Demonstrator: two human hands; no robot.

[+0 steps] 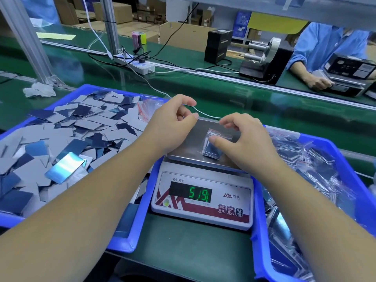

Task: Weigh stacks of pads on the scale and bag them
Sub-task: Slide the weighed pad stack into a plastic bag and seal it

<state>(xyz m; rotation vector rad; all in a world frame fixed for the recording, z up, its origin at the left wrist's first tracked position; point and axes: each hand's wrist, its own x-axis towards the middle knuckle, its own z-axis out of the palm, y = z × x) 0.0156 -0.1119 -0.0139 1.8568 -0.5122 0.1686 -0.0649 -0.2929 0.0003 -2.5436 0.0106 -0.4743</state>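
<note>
On steel scale pan (191, 139), glossy bagged pads (212, 151)

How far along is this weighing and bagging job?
Done: the right bin holds many filled clear bags. In hand: a small bag of pads sits on the scale, whose display shows green digits; the right hand touches it while the left hand hovers over the pan, fingers curled. Left: the left bin is still piled with loose pads.

A factory packing line: a green conveyor belt (223, 92) runs past the table's far edge, with stacked cardboard boxes (122, 12) behind. A worker in a blue smock (325, 43) sits opposite beside a label dispenser (264, 58), and blue plastic bins (130, 231) flank an electronic scale (203, 200).
</note>
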